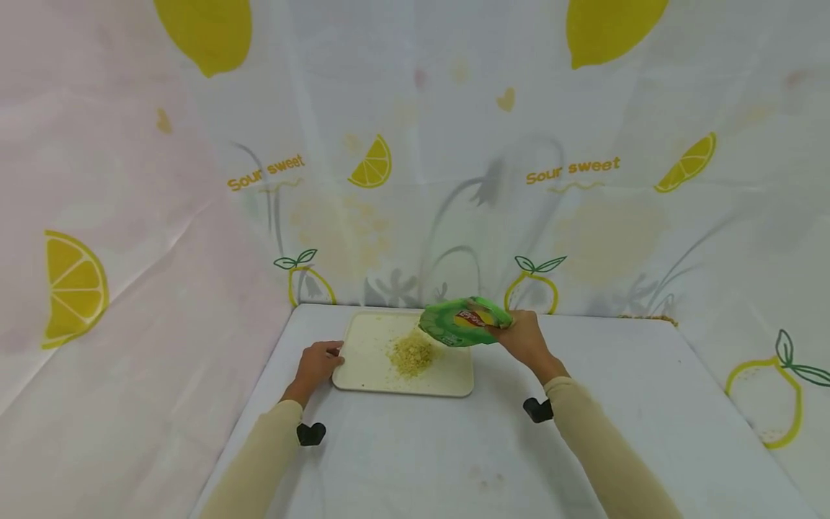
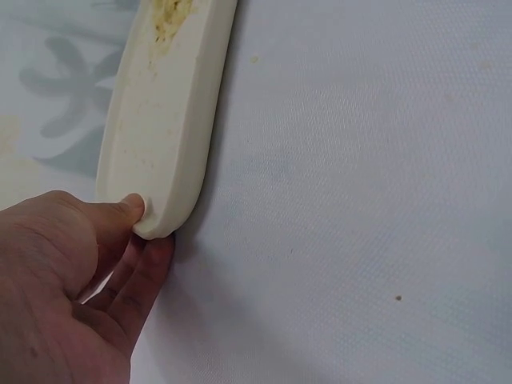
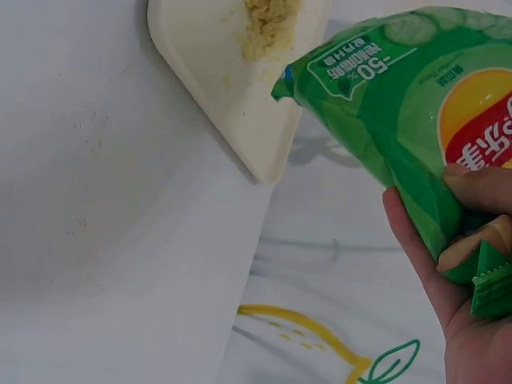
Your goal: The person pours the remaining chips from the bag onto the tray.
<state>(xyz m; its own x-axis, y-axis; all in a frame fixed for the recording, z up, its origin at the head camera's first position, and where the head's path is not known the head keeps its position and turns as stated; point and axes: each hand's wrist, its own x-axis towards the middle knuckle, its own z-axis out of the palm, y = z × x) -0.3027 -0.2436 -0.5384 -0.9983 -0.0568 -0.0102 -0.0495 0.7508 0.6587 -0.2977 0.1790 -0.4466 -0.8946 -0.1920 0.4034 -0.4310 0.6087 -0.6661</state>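
Observation:
A cream rectangular tray lies on the white table, with a heap of crushed yellow chips at its middle. My left hand pinches the tray's left edge; in the left wrist view the thumb is on top of the rim and the fingers are beneath it. Over the tray's right part, my right hand grips a green chip bag by its right end. The bag tilts toward the heap. In the right wrist view the bag is bunched between thumb and fingers.
A white cloth-covered table spreads around the tray, with small crumbs on it. Behind rises a lemon-printed fabric backdrop. More of this fabric hangs at the left and right sides.

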